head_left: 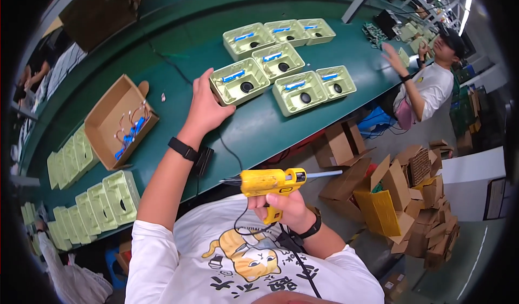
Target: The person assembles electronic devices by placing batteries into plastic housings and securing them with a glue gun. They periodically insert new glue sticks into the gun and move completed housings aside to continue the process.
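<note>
My right hand (284, 207) is wrapped round the handle of a yellow glue gun (265, 182), held in front of my chest. Its dark nozzle points left, and a pale glue stick (326, 173) sticks out of its rear. On the green bench, my left hand (206, 105) grips the left side of a pale green plastic housing (230, 92). Inside that housing lie a blue battery pack (233, 77) and a round black speaker-like part (247, 87). Several similar housings, such as one just behind it (292, 52), stand to the right and beyond, each with a blue and a black part.
A cardboard box (102, 106) with blue wired packs (130, 137) sits at left on the bench (248, 133). Rows of pale green housings (120, 196) stand beside it. A co-worker (432, 87) is at the far right. Cardboard boxes (381, 212) pile up on the floor at right.
</note>
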### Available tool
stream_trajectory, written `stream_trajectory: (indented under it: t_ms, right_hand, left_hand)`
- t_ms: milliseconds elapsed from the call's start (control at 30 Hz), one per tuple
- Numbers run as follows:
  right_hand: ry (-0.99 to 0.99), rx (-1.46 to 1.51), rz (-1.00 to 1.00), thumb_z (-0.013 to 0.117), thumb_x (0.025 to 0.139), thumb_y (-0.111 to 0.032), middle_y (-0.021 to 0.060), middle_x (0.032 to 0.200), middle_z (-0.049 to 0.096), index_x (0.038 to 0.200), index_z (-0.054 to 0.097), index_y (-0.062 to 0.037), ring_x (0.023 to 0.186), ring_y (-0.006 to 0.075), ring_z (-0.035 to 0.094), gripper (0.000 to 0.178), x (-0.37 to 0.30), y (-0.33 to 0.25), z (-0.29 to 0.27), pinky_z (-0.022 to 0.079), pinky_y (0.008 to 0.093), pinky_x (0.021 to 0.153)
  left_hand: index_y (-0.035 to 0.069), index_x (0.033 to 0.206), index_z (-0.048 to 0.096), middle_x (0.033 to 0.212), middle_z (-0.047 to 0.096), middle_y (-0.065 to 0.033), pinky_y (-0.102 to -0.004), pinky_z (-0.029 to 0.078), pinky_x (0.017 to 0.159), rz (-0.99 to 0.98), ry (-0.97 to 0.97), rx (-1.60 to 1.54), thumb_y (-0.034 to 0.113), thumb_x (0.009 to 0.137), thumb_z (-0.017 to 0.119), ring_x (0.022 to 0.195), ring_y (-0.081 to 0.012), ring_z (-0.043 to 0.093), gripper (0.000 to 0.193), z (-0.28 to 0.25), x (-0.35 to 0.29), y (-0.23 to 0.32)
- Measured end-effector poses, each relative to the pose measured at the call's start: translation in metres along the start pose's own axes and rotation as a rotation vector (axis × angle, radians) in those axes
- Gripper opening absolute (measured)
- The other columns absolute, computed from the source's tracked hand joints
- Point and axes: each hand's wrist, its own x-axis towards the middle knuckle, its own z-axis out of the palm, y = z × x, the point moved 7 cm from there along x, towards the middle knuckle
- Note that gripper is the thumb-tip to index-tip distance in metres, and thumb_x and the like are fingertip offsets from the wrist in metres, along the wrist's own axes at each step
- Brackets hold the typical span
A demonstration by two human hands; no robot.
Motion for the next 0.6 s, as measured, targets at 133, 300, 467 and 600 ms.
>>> stream_trajectory:
  t_ms: [133,300,467,600]
  right_hand:
    - [0.064,0.155,-0.144,0.069,0.108,-0.027,0.0231,0.108,0.076,0.11,0.073,0.001,0.071,0.023,0.07,0.029,-0.011,-0.004,-0.028,0.058,0.0366,0.063]
    - [0.047,0.171,-0.148,0.07,0.108,-0.028,0.0218,0.108,0.075,0.108,0.071,0.0,0.07,0.0227,0.07,0.028,0.0,0.0,-0.025,0.058,0.0372,0.061]
    - [0.068,0.122,-0.131,0.069,0.109,-0.029,0.0209,0.107,0.074,0.108,0.07,-0.0013,0.069,0.0224,0.069,0.028,0.015,0.006,-0.036,0.057,0.0373,0.06]
    - [0.086,0.108,-0.119,0.067,0.11,-0.031,0.0177,0.104,0.073,0.109,0.069,-0.0024,0.067,0.0216,0.066,0.029,0.035,0.009,-0.048,0.054,0.037,0.057]
  left_hand:
    - [-0.004,0.172,0.031,0.159,0.051,-0.028,-0.0447,0.052,0.122,0.096,0.045,0.093,-0.003,0.081,0.081,0.127,-0.0413,0.069,0.104,0.036,0.027,0.014]
    - [0.003,0.179,0.026,0.173,0.043,-0.0279,-0.0452,0.053,0.123,0.182,-0.223,-0.32,-0.01,0.091,0.066,0.141,-0.0376,0.066,0.098,0.07,0.04,0.042]
    - [0.004,0.165,0.05,0.174,0.048,-0.0247,-0.0485,0.052,0.12,0.33,-0.01,-0.156,-0.008,0.095,0.065,0.142,-0.0398,0.065,0.073,-0.038,-0.04,0.058]
    - [0.005,0.141,0.068,0.154,0.065,-0.0221,-0.0508,0.054,0.116,0.213,0.02,0.22,-0.002,0.095,0.073,0.134,-0.0423,0.068,0.047,-0.136,-0.157,0.033]
